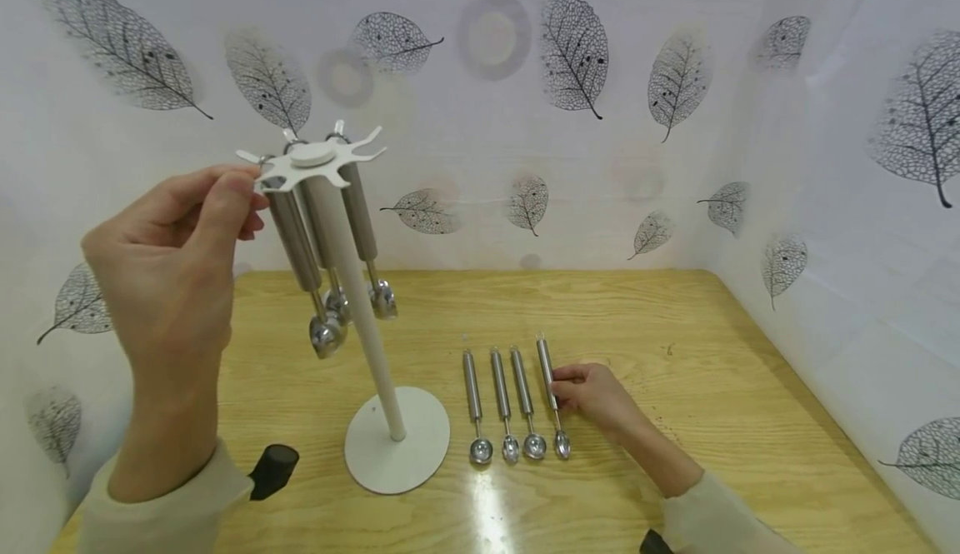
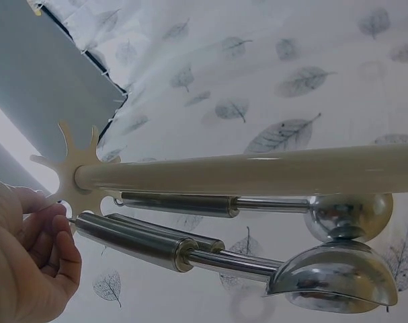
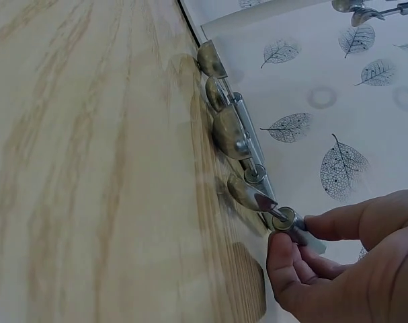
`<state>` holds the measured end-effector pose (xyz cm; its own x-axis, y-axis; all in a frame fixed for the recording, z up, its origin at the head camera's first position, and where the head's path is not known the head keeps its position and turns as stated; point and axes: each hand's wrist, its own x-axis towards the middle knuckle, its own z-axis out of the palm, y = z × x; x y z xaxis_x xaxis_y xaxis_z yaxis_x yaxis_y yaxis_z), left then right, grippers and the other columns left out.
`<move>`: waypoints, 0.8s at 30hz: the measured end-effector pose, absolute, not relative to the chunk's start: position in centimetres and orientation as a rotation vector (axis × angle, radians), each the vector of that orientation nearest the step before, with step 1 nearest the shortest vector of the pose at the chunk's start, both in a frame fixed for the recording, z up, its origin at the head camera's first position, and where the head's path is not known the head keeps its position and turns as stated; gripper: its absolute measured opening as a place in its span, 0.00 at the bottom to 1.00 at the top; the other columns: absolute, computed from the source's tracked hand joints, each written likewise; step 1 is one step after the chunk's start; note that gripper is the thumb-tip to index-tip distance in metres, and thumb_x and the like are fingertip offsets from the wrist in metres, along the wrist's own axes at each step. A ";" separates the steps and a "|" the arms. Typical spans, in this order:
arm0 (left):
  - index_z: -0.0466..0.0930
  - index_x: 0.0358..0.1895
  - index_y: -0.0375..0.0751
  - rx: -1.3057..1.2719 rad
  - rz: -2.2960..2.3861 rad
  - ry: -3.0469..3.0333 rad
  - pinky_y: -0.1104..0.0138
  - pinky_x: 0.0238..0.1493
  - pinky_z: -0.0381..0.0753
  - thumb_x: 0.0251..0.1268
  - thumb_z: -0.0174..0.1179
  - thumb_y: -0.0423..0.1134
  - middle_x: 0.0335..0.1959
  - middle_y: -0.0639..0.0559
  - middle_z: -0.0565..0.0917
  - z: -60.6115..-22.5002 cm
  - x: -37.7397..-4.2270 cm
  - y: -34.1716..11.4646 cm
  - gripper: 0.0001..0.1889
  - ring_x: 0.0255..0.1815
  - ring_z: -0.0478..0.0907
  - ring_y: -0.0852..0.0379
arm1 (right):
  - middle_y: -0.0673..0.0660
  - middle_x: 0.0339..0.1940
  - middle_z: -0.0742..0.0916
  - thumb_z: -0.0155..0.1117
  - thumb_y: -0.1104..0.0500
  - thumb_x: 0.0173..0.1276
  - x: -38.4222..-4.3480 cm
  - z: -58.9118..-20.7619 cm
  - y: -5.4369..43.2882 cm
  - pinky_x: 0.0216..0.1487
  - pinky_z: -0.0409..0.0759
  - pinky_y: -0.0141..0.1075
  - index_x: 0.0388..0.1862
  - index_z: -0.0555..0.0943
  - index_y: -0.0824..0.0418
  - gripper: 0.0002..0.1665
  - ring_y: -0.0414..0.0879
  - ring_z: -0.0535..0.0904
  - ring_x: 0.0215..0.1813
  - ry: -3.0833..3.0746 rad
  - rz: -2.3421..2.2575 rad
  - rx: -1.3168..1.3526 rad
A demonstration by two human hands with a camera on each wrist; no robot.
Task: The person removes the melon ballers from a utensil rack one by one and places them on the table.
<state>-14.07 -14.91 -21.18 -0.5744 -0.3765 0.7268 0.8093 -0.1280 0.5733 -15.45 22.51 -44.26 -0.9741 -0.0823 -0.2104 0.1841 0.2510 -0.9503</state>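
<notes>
A white rack (image 1: 312, 154) with a star of hooks stands on a pole and round base (image 1: 397, 475). Several metal melon ballers with thick handles are here; three hang from the hooks, including the nearest one (image 1: 295, 242). My left hand (image 1: 176, 246) pinches the rack's rim between thumb and fingers, right beside that baller's looped top. On the table my right hand (image 1: 596, 396) pinches the handle of the rightmost melon baller (image 1: 547, 371), whose oval scoop points toward me. In the right wrist view, thumb and fingers (image 3: 324, 235) grip it from both sides.
Left of the held one, three more melon ballers lie side by side on the wooden table (image 1: 600, 496), one of them with a round bowl (image 1: 481, 451). A leaf-patterned white curtain (image 1: 465, 121) surrounds the table at back and sides.
</notes>
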 end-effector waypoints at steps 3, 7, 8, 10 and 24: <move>0.84 0.40 0.14 -0.526 -1.821 -1.299 0.73 0.34 0.84 0.62 0.72 0.26 0.30 0.37 0.87 -21.2 -14.1 -14.9 0.13 0.28 0.81 0.51 | 0.68 0.42 0.87 0.63 0.71 0.72 -15.4 -44.3 22.1 0.38 0.88 0.37 0.57 0.76 0.85 0.19 0.50 0.85 0.36 2.342 -1.781 0.114; 0.84 0.40 0.14 -0.517 -1.832 -1.295 0.73 0.34 0.84 0.62 0.72 0.26 0.30 0.37 0.87 -21.1 -14.0 -14.9 0.13 0.27 0.81 0.51 | 0.66 0.39 0.87 0.64 0.72 0.71 -15.4 -44.3 21.6 0.38 0.89 0.39 0.54 0.78 0.84 0.17 0.50 0.85 0.36 2.434 -1.710 0.133; 0.84 0.41 0.14 -0.516 -1.832 -1.295 0.73 0.34 0.84 0.62 0.72 0.26 0.30 0.37 0.87 -21.1 -14.0 -14.9 0.13 0.27 0.81 0.52 | 0.65 0.38 0.88 0.64 0.72 0.71 -15.4 -44.4 21.5 0.38 0.89 0.39 0.53 0.79 0.83 0.16 0.50 0.86 0.36 2.466 -1.682 0.135; 0.84 0.41 0.14 -0.513 -1.834 -1.295 0.73 0.34 0.84 0.62 0.72 0.26 0.31 0.36 0.87 -21.1 -13.9 -14.8 0.13 0.27 0.81 0.52 | 0.63 0.37 0.88 0.65 0.71 0.70 -15.3 -44.3 21.3 0.37 0.89 0.39 0.51 0.81 0.82 0.15 0.49 0.85 0.34 2.521 -1.630 0.147; 0.84 0.40 0.14 -0.515 -1.847 -1.281 0.73 0.34 0.84 0.62 0.72 0.26 0.30 0.36 0.87 -21.0 -13.9 -14.9 0.12 0.26 0.80 0.52 | 0.61 0.37 0.89 0.67 0.70 0.70 -15.5 -44.1 20.5 0.36 0.89 0.39 0.50 0.83 0.79 0.14 0.49 0.86 0.34 2.638 -1.490 0.175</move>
<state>-13.86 -14.87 -20.97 -0.5873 -0.3870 0.7109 0.8014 -0.1552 0.5776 -15.48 20.47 -44.08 -0.9876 0.0476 -0.1496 0.1527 0.5126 -0.8449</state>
